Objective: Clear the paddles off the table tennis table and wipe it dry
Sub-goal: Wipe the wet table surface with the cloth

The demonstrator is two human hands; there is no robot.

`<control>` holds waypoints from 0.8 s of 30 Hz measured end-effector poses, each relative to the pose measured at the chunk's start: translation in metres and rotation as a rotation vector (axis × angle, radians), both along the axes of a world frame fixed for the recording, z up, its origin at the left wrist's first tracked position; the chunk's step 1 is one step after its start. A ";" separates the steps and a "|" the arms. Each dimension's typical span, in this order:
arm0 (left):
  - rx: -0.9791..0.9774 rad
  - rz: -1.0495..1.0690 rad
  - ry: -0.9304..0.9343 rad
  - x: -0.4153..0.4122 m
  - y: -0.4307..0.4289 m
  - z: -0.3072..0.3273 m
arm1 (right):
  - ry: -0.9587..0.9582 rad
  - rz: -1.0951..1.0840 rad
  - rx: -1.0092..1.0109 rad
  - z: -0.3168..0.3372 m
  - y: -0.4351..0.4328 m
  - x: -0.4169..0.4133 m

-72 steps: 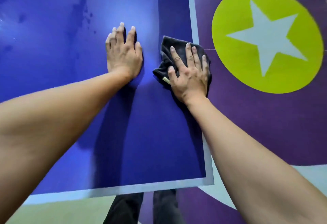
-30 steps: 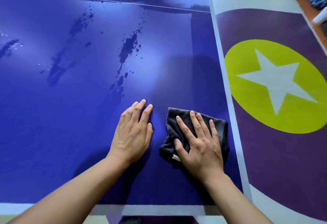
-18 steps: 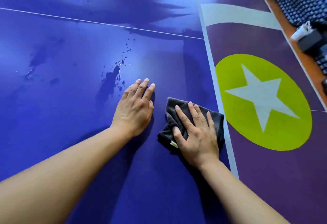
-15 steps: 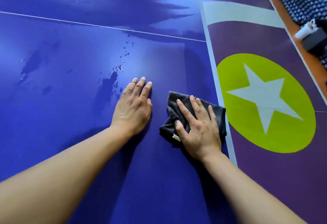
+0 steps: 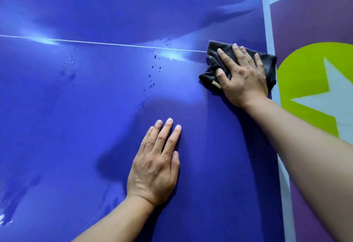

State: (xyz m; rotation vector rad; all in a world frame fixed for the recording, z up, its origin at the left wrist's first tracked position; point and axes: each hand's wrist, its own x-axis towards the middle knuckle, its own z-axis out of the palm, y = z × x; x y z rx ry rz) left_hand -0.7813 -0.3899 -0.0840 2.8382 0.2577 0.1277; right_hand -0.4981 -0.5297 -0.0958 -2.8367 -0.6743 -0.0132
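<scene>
The blue table tennis table (image 5: 76, 117) fills most of the view. My right hand (image 5: 242, 77) presses flat, fingers spread, on a dark grey cloth (image 5: 212, 62) at the table's right edge, beside the thin white line (image 5: 114, 44). My left hand (image 5: 154, 163) lies flat on the bare table, nearer to me, fingers straight. Small water drops (image 5: 154, 67) dot the surface left of the cloth. No paddle is in view.
The table's pale right border (image 5: 267, 21) runs down the frame. Beyond it is purple floor with a yellow-green circle (image 5: 301, 81) and a pale star. Wet smears (image 5: 11, 199) show at the lower left of the table.
My right hand has pushed the cloth away from me along the right edge, up to the white line. My left hand stays flat on the table, now well behind the right.
</scene>
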 end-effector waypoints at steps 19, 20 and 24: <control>-0.012 -0.005 0.044 0.004 0.006 0.003 | 0.049 0.088 -0.019 0.005 0.003 -0.083; -0.018 -0.009 0.039 0.004 0.006 0.002 | 0.041 0.073 -0.019 0.005 0.002 -0.100; -0.167 0.003 -0.026 0.005 0.008 0.002 | 0.039 0.021 -0.012 0.005 -0.001 -0.159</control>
